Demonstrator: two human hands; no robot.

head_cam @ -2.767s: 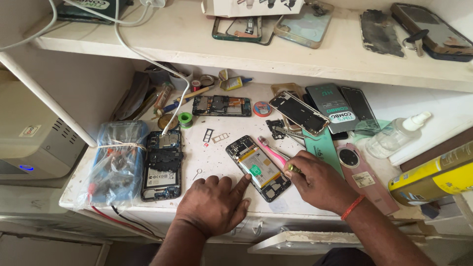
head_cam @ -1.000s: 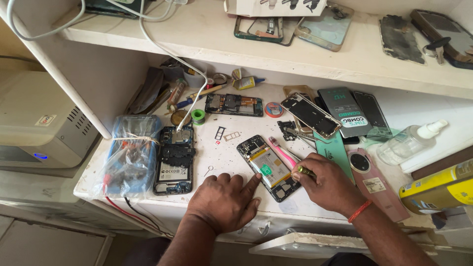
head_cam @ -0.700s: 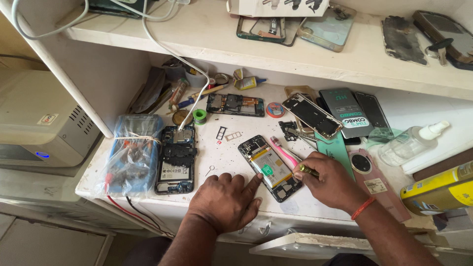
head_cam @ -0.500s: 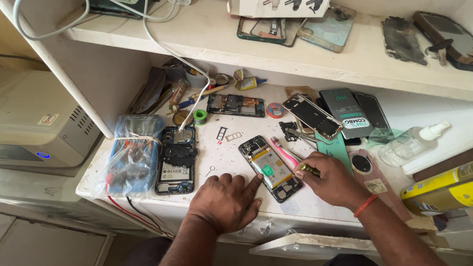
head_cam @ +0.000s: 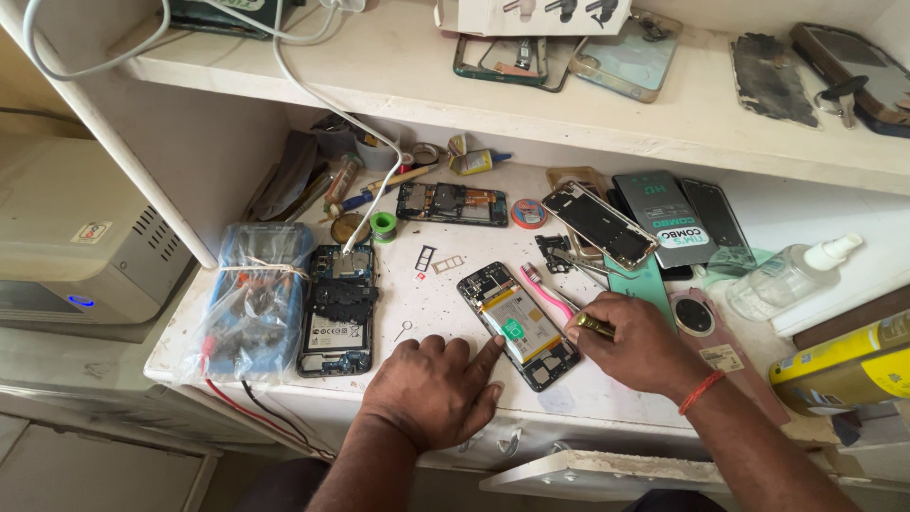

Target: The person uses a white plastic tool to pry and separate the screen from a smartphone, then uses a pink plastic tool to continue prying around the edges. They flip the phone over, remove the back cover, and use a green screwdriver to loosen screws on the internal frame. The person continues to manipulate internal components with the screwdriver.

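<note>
A: Where is the open phone (head_cam: 518,325)?

B: Face down on the white worktable (head_cam: 445,294), back cover off, lying diagonally between both hands. Yellow-striped battery exposed.

A: Left hand (head_cam: 433,390)?

B: Palm down on the table, fingers spread and loose, grasping nothing. Index fingertip touches the phone's lower left edge.

A: Right hand (head_cam: 637,341)?

B: Fingers clenched around a brass-handled tool (head_cam: 592,325); its tip sits at the phone's right edge. Tip too small to identify.

A: Surroundings?

B: Pink toothbrush (head_cam: 543,289) just beside the phone. Second opened phone (head_cam: 336,311) to the left, next to a meter in a plastic bag (head_cam: 254,299). Clear bottle (head_cam: 789,278) at far right.
</note>
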